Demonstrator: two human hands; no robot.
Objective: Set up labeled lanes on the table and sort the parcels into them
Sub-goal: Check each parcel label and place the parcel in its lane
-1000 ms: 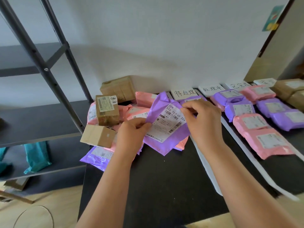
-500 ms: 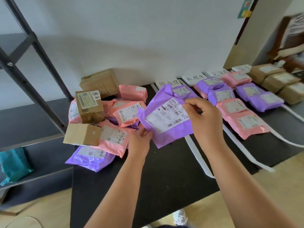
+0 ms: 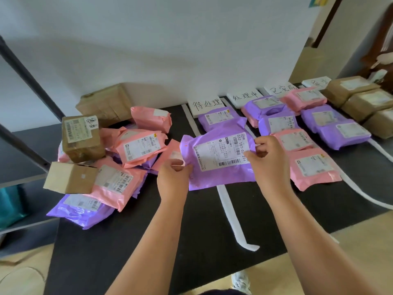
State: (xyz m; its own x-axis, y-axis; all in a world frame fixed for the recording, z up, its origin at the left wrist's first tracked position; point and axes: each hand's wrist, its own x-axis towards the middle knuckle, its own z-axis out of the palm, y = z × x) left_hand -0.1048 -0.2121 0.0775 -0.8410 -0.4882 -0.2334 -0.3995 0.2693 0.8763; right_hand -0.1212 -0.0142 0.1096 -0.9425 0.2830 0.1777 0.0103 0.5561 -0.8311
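Observation:
I hold a purple mailer parcel (image 3: 214,171) with a white shipping label, label up, over the black table (image 3: 131,241). My left hand (image 3: 173,179) pinches its left edge and my right hand (image 3: 270,165) pinches its right edge. It hangs over the lane marked by the first white label card (image 3: 207,105), in front of another purple parcel (image 3: 219,119) lying there. An unsorted heap of pink parcels (image 3: 140,147), purple parcels and cardboard boxes (image 3: 80,138) lies to the left.
White tape strips (image 3: 231,211) divide the table into lanes. Lanes to the right hold pink parcels (image 3: 312,167), purple parcels (image 3: 342,132) and brown boxes (image 3: 365,101), behind more label cards (image 3: 244,96). A metal shelf frame (image 3: 25,77) stands at the left.
Both hands have carried the purple parcel to the right, away from the heap and over the first lane, turning it flatter. The view has swung right.

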